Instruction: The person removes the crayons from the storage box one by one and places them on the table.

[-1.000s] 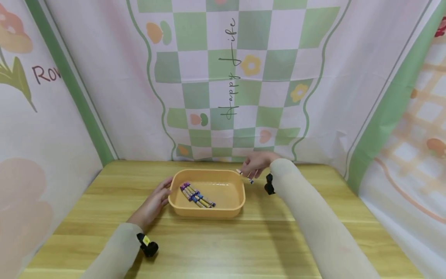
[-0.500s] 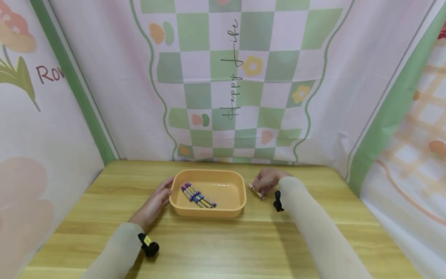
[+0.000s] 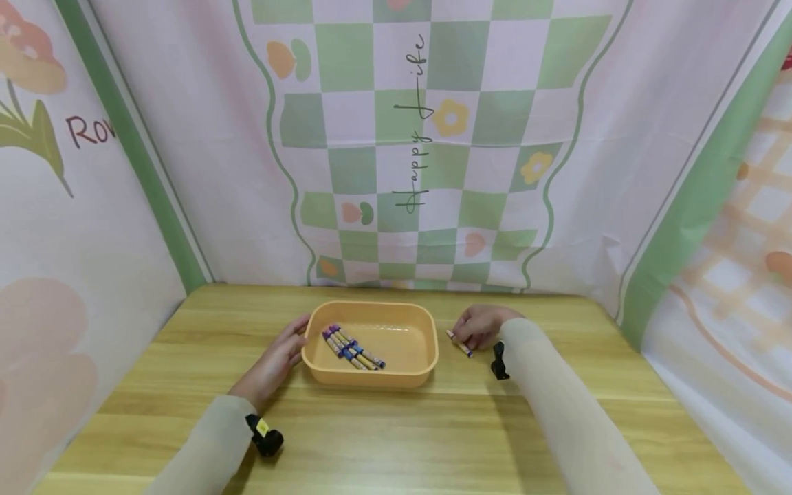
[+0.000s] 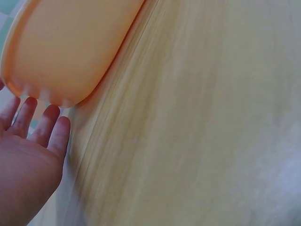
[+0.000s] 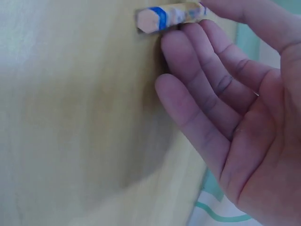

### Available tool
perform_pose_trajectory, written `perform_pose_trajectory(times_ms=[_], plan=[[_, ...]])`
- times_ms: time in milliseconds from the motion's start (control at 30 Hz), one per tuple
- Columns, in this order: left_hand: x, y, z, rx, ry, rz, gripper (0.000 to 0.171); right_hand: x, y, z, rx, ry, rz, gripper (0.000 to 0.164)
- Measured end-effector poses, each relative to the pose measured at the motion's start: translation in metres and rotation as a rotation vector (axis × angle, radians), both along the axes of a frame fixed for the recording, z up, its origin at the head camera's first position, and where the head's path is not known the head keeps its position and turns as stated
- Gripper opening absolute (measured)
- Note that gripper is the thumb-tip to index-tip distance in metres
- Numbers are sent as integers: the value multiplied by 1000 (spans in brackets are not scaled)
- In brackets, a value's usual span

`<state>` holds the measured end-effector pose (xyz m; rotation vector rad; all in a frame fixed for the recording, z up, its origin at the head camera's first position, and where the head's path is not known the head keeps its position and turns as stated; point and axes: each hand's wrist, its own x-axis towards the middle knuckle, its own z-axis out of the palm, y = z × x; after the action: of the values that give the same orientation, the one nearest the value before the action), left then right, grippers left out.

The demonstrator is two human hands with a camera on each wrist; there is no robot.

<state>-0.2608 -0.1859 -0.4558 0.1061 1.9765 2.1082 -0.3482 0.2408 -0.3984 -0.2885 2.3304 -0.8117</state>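
A yellow-orange plastic basket (image 3: 371, 379) stands on the wooden table. In its left half lie several crayons (image 3: 346, 347) with yellowish wrappers, some purple-tipped. My left hand (image 3: 272, 363) rests against the basket's left end; in the left wrist view its extended fingers (image 4: 46, 123) touch the basket wall (image 4: 70, 52). To the right of the basket, my right hand (image 3: 482, 326) pinches a pale peach crayon (image 3: 465, 350) between thumb and fingertips, low over the table. The right wrist view shows the flat end of that crayon (image 5: 171, 17) with a blue band, the other fingers loosely bent beneath it.
The wooden table (image 3: 383, 440) reaches back to a curtain (image 3: 396, 137) with green and white checks. More printed fabric (image 3: 730, 227) hangs along both sides. Black cameras are strapped at each wrist (image 3: 500, 362).
My right hand has moved from the basket's back right corner rightward and toward me, lowering the crayon to the table beside the basket. My left hand and the basket stay in place.
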Motion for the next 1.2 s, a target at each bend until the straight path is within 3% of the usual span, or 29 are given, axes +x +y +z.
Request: perform_pose_trajectory(times_ms=[333,633,1000,1200], plan=[[1,-1,1,13,22,-6,66,-15,-9,35,-28,45,55,34],[-1,0,-2,21,21,-2,64,-21,-45,66,-66,131,142,41],[-1,-1,-5,36,45,-16,63,-16,-104,72,83,132,292,44],[0,0,-4,31,41,-8,63,-11,-130,61,84,40,333,46]])
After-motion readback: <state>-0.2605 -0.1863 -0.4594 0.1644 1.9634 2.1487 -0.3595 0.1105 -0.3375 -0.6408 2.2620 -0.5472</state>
